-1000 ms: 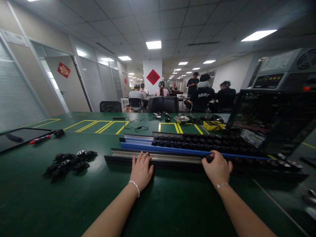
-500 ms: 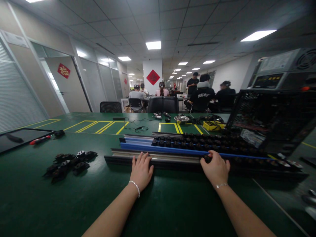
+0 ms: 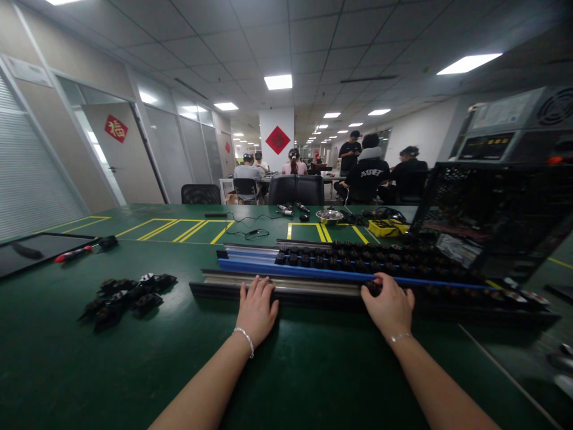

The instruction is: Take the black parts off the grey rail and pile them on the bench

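Several long rails lie across the green table [image 3: 134,370] in front of me. My left hand [image 3: 256,309] rests flat, fingers stretched out, on the nearest black rail [image 3: 210,290]. My right hand [image 3: 390,306] is closed on a small black part [image 3: 372,287] seated in that rail, at the left end of a row of such parts [image 3: 470,292]. Behind lies a blue rail [image 3: 313,272], and beyond it more rails filled with black parts [image 3: 358,254].
A loose heap of small black parts [image 3: 125,294] lies at the left, a red-handled tool [image 3: 71,253] and a dark tray [image 3: 31,249] beyond it. An open computer case [image 3: 483,215] stands at the right. A metal bowl [image 3: 329,215] and yellow box [image 3: 385,227] sit further back. People sit at a far table.
My right hand has slid a little to the left along the near rail with the black part under its fingers. The left hand has stayed put.
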`<state>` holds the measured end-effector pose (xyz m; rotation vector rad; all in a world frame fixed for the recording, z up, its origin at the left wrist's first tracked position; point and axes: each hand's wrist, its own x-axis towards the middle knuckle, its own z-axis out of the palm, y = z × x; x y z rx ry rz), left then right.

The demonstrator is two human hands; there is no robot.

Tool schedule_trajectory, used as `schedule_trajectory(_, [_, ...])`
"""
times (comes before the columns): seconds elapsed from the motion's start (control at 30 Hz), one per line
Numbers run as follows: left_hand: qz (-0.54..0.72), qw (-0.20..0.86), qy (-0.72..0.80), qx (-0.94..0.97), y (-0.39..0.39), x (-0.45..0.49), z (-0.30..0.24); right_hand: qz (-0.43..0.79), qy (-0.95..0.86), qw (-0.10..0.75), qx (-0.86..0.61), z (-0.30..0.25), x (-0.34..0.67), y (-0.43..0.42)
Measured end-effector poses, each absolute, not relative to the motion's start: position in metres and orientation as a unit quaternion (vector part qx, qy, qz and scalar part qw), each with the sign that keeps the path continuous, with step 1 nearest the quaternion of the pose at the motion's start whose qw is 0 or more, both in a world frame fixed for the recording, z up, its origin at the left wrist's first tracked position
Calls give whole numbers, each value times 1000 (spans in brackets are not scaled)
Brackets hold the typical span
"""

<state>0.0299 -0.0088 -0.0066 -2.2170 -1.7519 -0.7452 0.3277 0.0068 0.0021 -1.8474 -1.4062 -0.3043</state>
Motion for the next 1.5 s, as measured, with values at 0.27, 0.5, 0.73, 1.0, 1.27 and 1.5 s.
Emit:
schedule_trajectory(0.27, [-251, 106, -598, -754, -10, 30, -6, -131, -562, 392, -717, 1, 326, 7])
schedule_trajectory(0.5, [-252, 107, -596, -755, -9, 30, -6, -122, -573, 383, -714, 0, 326, 7])
schedule_trajectory(0.73, [-250, 108, -596, -756, -9, 30, -7, -123, -580, 382, -709, -1, 325, 7])
schedule_trajectory(1.0, [-250, 108, -594, -757, -10, 30, -7, -128, -585, 387, -701, -1, 324, 7])
schedule_trajectory(1.27, [-249, 111, -597, -755, -8, 30, -8, -137, -590, 403, -686, -2, 322, 7])
schedule_trajectory(1.5, [-246, 108, -599, -754, -8, 30, -7, -123, -595, 407, -682, -4, 323, 8])
